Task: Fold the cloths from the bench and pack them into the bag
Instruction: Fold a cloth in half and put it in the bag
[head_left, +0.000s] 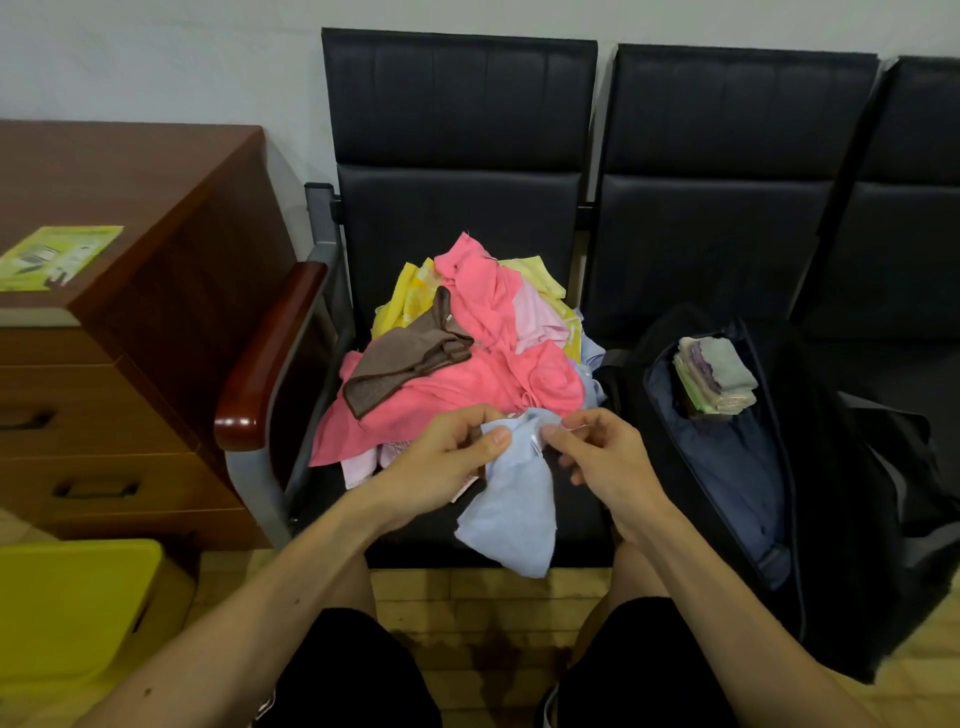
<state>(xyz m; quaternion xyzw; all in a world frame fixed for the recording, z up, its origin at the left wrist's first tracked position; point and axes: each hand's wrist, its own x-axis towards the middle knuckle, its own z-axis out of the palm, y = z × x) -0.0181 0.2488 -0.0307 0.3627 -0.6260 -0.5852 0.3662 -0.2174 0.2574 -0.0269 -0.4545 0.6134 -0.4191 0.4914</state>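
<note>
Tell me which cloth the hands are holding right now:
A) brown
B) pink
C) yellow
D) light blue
D: the left hand and right hand both pinch the top of the light blue cloth, which hangs in front of the pile on the bench.

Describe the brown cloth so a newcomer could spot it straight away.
Start at the black bench, on the seat beside the wooden desk, where loose cloths are heaped. The brown cloth lies crumpled on the heap's left side, over a pink cloth. It is the only dark piece there.
</note>
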